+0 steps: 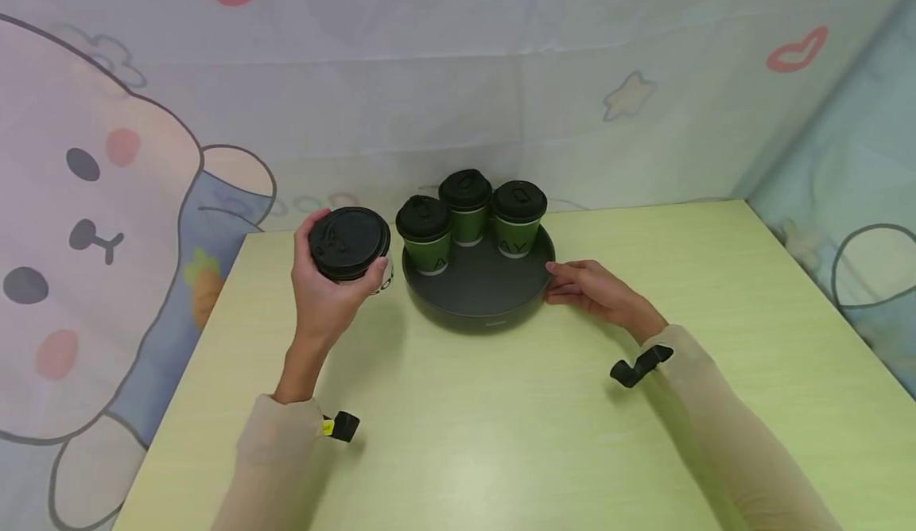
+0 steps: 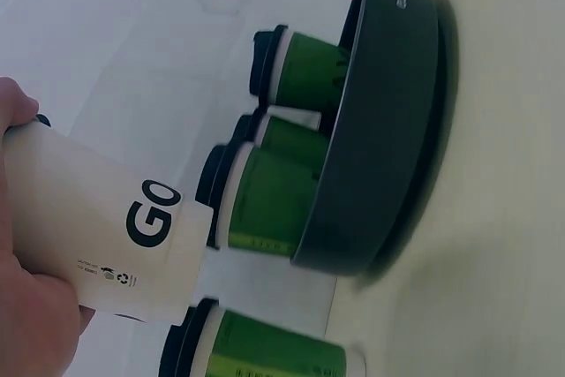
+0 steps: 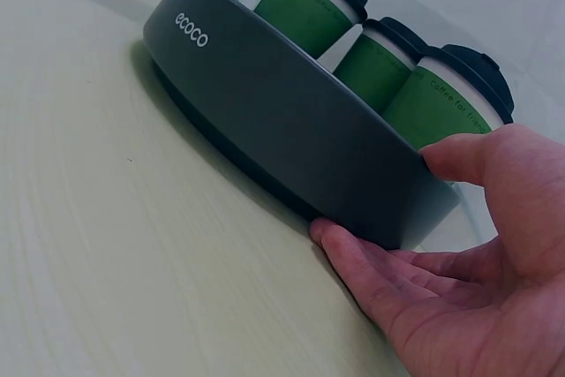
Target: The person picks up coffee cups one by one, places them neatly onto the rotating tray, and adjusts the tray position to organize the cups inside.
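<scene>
My left hand grips a white paper coffee cup with a black lid and "GO" on its side, raised over the table left of a round dark grey tray. At the tray's right rim, my right hand pinches the wall, thumb at the rim and fingers under its base. Three green paper cups with black lids stand in the tray: left, back and right. Another green cup stands outside the tray, hidden in the head view.
The pale yellow-green table runs back to a printed cloth hanging behind the tray. More cloth, with a cartoon animal, hangs along the left side. Small black cameras are strapped at both wrists.
</scene>
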